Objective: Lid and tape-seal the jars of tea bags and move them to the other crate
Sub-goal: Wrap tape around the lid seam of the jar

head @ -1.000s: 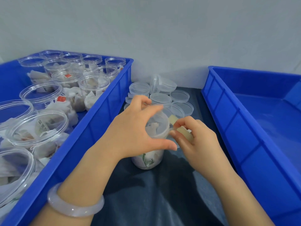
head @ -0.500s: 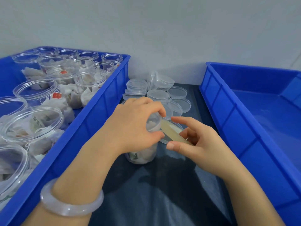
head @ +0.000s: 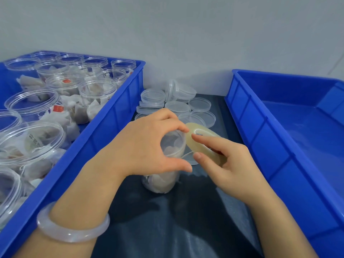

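Just left of the empty crate [head: 260, 138] stands the jar [head: 162, 181], left hand [head: 147, 146] curled round its top, while the right hand [head: 232, 168], nearer that crate, pinches the tape roll [head: 208, 130], now tipped from edge-on to face-up against the rim: taping seems under way

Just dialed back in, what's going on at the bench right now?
A person is taping a jar of tea bags that stands on the dark mat between the left crate and the right crate. The left hand has a grip round the jar's top; the right hand holds a tape roll against its rim. The left crate holds unlidded jars; loose lids lie behind.
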`<state>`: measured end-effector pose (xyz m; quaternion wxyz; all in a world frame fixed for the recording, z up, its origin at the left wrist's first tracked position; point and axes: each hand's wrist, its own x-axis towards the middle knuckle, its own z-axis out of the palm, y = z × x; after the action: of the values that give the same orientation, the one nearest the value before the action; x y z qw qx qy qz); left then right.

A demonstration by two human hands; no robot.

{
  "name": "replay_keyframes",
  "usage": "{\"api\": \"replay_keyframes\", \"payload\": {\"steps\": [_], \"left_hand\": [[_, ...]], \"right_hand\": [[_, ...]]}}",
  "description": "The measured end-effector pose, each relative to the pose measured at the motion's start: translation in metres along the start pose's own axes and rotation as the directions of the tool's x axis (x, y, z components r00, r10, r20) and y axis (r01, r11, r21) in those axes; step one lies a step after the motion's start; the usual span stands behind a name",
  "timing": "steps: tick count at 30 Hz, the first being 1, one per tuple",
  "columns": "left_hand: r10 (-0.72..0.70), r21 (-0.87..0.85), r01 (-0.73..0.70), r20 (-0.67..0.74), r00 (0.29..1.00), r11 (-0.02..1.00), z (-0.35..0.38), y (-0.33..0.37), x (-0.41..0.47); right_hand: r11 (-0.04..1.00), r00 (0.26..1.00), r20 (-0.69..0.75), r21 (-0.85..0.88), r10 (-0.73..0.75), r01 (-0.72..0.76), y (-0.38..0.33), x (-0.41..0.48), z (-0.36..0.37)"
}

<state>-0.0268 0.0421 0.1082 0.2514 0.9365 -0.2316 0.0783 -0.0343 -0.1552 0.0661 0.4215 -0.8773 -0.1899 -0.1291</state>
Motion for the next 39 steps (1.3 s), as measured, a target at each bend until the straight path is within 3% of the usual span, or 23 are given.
{"api": "replay_keyframes", "payload": {"steps": [7, 11, 13, 15, 18, 21, 25, 31, 35, 39], "left_hand": [[0.021, -0.082, -0.018, 0.034, 0.999, 0.996, -0.007, 0.004, -0.001], [-0.095, 0.074, 0.089, 0.075, 0.993, 0.993, -0.004, 0.011, -0.003], [-0.165, 0.134, 0.162, 0.011, 0.986, 0.978, 0.004, 0.018, -0.005], [-0.132, 0.197, 0.148, -0.093, 0.987, 0.969, 0.01, 0.022, -0.007], [-0.07, 0.174, 0.099, -0.167, 0.983, 0.98, 0.013, 0.016, -0.008], [-0.016, 0.105, 0.037, -0.192, 0.981, 0.994, 0.01, 0.008, -0.008], [0.0, 0.045, 0.01, -0.218, 0.976, 0.999, 0.009, 0.005, -0.009], [0.013, 0.029, -0.008, -0.197, 0.98, 1.0, 0.008, 0.004, -0.006], [0.008, 0.027, -0.003, -0.171, 0.985, 1.0, 0.006, 0.0, -0.006], [0.021, 0.008, -0.02, -0.175, 0.984, 1.0, 0.006, 0.0, -0.006]], "right_hand": [[0.992, 0.995, -0.032, -0.081, 0.094, -0.096, -0.008, 0.011, 0.002], [0.951, 0.994, 0.025, -0.297, 0.103, -0.091, -0.007, 0.009, -0.008], [0.981, 0.984, 0.14, -0.176, 0.112, -0.086, -0.004, 0.006, -0.012], [0.992, 0.952, 0.28, -0.056, 0.12, -0.109, -0.002, 0.001, -0.015], [0.99, 0.937, 0.333, 0.06, 0.101, -0.128, 0.002, -0.003, -0.017], [0.971, 0.948, 0.313, 0.205, 0.054, -0.123, 0.002, -0.004, -0.017], [0.967, 0.974, 0.222, 0.238, 0.033, -0.087, 0.002, -0.004, -0.007], [0.997, 0.997, 0.066, 0.072, -0.037, 0.033, 0.0, -0.002, 0.006], [1.0, 0.995, -0.099, -0.003, -0.018, 0.018, -0.001, 0.0, 0.012], [0.996, 0.984, -0.171, -0.079, -0.053, 0.04, -0.006, 0.003, 0.016]]}}
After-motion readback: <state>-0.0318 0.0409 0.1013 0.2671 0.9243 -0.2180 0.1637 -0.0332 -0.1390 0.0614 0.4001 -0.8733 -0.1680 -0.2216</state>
